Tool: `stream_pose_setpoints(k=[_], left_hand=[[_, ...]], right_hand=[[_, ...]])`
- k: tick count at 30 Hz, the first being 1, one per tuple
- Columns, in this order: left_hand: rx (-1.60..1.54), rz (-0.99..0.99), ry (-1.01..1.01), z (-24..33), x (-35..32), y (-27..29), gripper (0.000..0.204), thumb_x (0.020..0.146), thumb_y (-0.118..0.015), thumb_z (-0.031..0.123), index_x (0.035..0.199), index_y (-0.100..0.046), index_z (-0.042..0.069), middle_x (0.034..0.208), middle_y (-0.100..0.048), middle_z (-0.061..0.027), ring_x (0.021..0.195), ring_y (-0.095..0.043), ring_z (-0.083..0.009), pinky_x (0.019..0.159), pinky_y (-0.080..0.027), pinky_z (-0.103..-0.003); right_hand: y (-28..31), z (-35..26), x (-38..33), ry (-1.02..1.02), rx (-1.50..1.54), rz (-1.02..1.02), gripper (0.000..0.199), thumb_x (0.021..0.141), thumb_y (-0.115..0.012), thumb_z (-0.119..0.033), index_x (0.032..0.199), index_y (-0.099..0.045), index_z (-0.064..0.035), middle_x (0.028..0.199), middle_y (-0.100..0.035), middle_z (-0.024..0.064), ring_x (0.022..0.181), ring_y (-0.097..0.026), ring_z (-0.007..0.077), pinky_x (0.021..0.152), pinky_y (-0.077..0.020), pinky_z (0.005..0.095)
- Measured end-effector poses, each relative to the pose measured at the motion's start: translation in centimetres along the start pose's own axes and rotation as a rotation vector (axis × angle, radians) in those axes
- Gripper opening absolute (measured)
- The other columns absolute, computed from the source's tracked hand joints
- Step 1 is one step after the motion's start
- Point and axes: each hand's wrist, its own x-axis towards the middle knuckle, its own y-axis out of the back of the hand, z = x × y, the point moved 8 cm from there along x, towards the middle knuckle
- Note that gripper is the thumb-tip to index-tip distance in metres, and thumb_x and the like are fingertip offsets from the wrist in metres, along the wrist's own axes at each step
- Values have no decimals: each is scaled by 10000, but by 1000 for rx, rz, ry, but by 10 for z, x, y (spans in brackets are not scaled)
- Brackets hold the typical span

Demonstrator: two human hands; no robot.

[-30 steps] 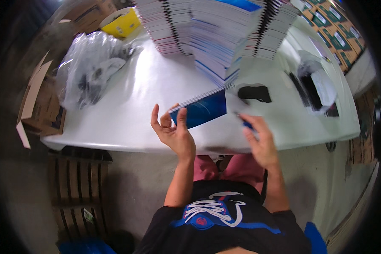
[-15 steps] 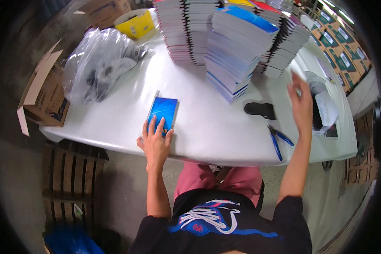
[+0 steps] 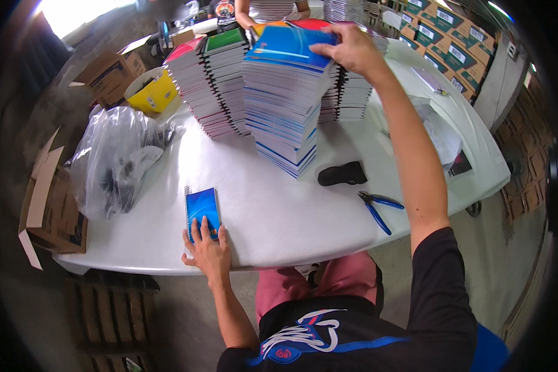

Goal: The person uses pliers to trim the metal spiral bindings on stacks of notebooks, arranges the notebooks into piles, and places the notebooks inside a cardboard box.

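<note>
A small blue spiral notebook [image 3: 203, 208] lies on the white-covered table near its front edge, its wire coil on the left. My left hand [image 3: 209, 251] rests on the lower part of it, fingers spread and flat on the cover. Farther off stands a tall stack of blue-covered books [image 3: 282, 105]. On the right edge of its top blue cover [image 3: 289, 44] is my right hand [image 3: 351, 51], thumb and forefinger apart; its other fingers are partly hidden. Between stack and front edge lie a black pouch-like item [image 3: 342, 174] and blue-handled pliers [image 3: 378, 209], jaws pointing away.
Black-spiral notebook stacks [image 3: 211, 87] flank the blue one. Left are a clear plastic bag [image 3: 115, 155], a yellow container [image 3: 152, 93] and an open carton [image 3: 56, 211]. A plastic bag [image 3: 440, 133] lies right. Beyond the table are another person [image 3: 270, 11] and stacked boxes [image 3: 449, 43].
My right hand has gone from beside the plastic bag at the right to the top of the blue stack. My left hand stays on the small notebook. The view has shifted upward.
</note>
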Motion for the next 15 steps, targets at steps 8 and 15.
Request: stream_pose_setpoints(k=[8,15], left_hand=[[-480,598,-719,112,-64,129,665,801,-675,279,1345,-376,41,1403,-362,-165,1326,-260,-405,1047,-245,-562],[-295,-58,-794,171,-69,-4,308,827,-606,145,1130,-550,133,1071,-544,-85,1147,-452,-306,1049,-179,-572]], right_hand=[[9,-65,-152,83,494,-193,232,731,-714,7,941,-636,-53,854,-659,36,774,-624,119,606,-499,270],[-71,8,-287,-174,566,-472,332,739,-715,-134,1058,-637,-86,966,-662,122,839,-651,277,722,-504,346]])
